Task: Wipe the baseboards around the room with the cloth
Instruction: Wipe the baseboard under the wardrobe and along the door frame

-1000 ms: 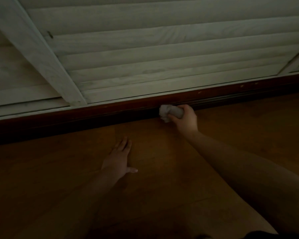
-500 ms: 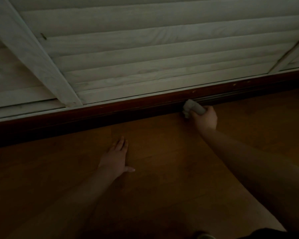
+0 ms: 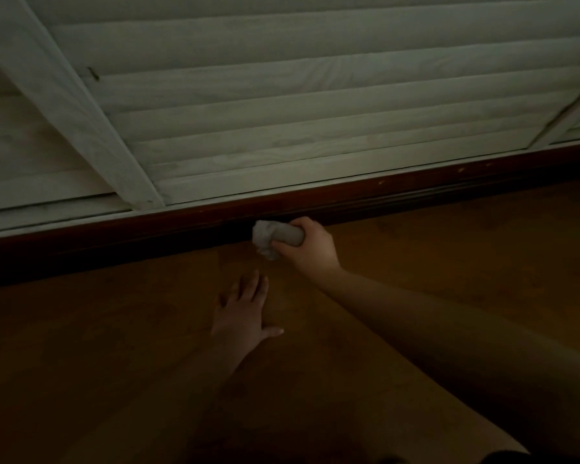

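Note:
A dark reddish-brown baseboard runs across the dim head view from lower left to upper right, under pale louvred panels. My right hand grips a bunched white cloth, and the cloth's free end sits against the foot of the baseboard. My left hand lies flat on the wooden floor, fingers straight and pointing toward the baseboard, a little nearer to me than the cloth.
Pale slatted panels with a slanted frame post rise above the baseboard. Brown wooden floor stretches to both sides. The lighting is very dim, and the left end of the baseboard is in deep shadow.
My right hand slid the cloth right along the baseboard, then back left to above my left hand. The left hand has stayed planted on the floor.

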{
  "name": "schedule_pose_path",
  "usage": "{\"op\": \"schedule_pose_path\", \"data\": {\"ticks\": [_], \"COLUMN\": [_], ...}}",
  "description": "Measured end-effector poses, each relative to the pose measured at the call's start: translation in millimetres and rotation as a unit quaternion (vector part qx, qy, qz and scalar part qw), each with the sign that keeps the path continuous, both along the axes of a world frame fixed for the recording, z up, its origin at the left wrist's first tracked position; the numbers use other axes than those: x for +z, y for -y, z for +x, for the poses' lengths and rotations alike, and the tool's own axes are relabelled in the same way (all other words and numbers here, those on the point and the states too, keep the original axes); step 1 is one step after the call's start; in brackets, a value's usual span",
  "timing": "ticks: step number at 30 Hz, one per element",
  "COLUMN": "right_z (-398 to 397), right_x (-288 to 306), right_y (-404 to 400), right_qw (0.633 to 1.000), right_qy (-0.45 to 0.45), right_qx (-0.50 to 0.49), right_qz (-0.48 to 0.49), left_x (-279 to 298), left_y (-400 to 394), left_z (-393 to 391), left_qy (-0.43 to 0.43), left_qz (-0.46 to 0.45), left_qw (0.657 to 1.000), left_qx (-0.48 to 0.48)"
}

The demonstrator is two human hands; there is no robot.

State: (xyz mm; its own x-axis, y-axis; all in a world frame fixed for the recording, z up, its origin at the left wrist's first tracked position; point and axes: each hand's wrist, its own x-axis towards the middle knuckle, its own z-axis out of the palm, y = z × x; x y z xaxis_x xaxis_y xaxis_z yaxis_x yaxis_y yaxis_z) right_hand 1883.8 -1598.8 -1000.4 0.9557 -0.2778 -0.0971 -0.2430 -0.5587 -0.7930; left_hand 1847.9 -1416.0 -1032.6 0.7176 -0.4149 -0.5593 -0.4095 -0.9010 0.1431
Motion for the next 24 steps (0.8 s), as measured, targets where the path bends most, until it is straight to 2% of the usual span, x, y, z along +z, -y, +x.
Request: {"op": "schedule_pose_path", "data": {"ticks": [5, 12, 19, 24], "right_z": [18.3, 12.2, -26.3, -48.8], "right_x": [5.7, 8.6, 6.6, -2.6], "right_y": [17.9, 103.3, 191.5, 213.0], "right_qw": [0.998, 0.990, 0.944, 0.945], "right_qy": [0.000, -0.017, -0.037, -0.058], "right_qx": [-0.049, -0.142, -0.328, -0.321], "right_qz": [0.026, 0.015, -0.006, -0.033], "left_x": [-0.7, -0.1, 11.0, 8.3], "left_y": [0.6, 1.5, 7.6, 12.2], "left_z": [1.4, -0.6, -3.3, 3.5], "left_qy": [-0.013, -0.005, -0.008, -0.004], "left_qz": [0.001, 0.001, 0.019, 0.012], "left_qw": [1.000, 1.000, 1.000, 0.999], "left_qx": [0.008, 0.011, 0.007, -0.039]}}
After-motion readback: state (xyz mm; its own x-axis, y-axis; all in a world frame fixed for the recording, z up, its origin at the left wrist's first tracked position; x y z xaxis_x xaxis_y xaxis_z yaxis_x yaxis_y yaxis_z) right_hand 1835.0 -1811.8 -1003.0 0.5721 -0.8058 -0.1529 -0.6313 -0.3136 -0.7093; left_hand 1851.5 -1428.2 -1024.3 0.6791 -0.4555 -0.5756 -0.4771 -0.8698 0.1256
